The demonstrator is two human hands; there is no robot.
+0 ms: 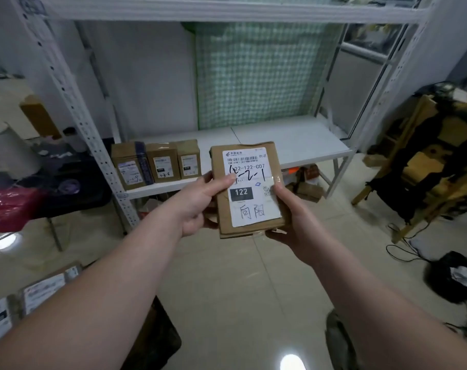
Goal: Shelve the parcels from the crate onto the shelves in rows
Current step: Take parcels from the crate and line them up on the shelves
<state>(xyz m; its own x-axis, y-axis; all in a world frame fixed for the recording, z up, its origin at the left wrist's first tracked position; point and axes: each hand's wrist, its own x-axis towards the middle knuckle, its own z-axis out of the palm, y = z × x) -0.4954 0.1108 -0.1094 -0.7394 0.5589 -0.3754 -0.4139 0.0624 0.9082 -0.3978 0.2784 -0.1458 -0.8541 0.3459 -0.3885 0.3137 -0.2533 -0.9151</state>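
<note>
A brown cardboard parcel (249, 188) with a white shipping label is held upright in front of me, label facing the camera. My left hand (200, 204) grips its left edge, thumb on the label. My right hand (294, 217) grips its right edge and lower corner. Behind it, the white lower shelf (294, 141) carries a row of three small brown parcels (157, 162) standing side by side at its left end. More labelled parcels (40, 289) lie at the bottom left, partly hidden by my left arm.
The white metal shelf frame (74, 108) rises at left, with an upper shelf (227, 12) overhead. A dark table with a red bag (10, 206) stands left. A wooden chair with dark clothing (435, 161) and a black bag (454, 276) with cables sit right. Boxes lie under the shelf.
</note>
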